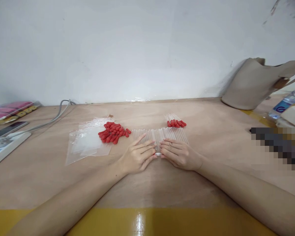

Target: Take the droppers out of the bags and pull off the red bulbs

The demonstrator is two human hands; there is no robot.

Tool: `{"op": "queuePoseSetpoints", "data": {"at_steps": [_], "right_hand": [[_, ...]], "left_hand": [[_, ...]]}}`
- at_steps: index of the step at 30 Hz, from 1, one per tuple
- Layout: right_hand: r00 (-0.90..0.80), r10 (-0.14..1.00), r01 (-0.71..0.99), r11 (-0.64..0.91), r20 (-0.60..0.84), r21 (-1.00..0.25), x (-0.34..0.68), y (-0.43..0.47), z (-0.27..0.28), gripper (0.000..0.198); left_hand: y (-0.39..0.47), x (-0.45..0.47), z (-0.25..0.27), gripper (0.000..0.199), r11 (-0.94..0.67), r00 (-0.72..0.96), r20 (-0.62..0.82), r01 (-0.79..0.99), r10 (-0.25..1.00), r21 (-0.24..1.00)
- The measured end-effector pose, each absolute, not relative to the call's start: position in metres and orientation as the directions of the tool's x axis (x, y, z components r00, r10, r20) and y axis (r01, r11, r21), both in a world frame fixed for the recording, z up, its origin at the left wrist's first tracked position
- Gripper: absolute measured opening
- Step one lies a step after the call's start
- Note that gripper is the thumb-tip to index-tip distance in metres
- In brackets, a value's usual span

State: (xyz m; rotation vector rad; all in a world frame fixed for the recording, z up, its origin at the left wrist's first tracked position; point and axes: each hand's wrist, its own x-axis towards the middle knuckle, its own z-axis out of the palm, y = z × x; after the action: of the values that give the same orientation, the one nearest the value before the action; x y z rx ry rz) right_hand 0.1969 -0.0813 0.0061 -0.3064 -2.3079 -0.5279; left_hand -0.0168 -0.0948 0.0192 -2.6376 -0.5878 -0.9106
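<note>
A row of clear thin tubes (151, 134) lies side by side on the table in front of me. My left hand (140, 154) rests on the row's left part, its fingers stretched out and pointing right. From the other side my right hand (178, 153) lies over the right part, fingers extended to the left. A narrow gap with bare tubes separates the fingertips. Red rubber bulbs (113, 131) are heaped to the left, beyond my left hand. Several droppers (176, 123), clear tubes with red bulbs, lie behind the row. The tubes' near ends are mostly hidden under my hands.
Clear plastic bags (88, 139) lie partly under the red heap. On the left are a power strip (11, 144), a phone (12, 128), a grey cable (51, 121) and pink packages (12, 109). A beige bag (250, 85) and a bottle (288, 101) stand at the right.
</note>
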Motion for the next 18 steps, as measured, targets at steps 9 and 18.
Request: {"op": "queuePoseSetpoints", "data": {"at_steps": [9,18], "right_hand": [[-0.702,0.007,0.345,0.878,0.712,0.332,0.2,-0.082,0.006,0.016],[-0.649,0.041,0.347,0.905,0.76,0.248,0.21,-0.074,0.009,0.015]], "left_hand": [[-0.097,-0.023,0.019,0.011,-0.873,0.727,0.63,0.462,0.272,-0.155],[-0.099,-0.041,0.018,0.012,-0.847,0.679,0.669,0.513,0.301,-0.14]]}}
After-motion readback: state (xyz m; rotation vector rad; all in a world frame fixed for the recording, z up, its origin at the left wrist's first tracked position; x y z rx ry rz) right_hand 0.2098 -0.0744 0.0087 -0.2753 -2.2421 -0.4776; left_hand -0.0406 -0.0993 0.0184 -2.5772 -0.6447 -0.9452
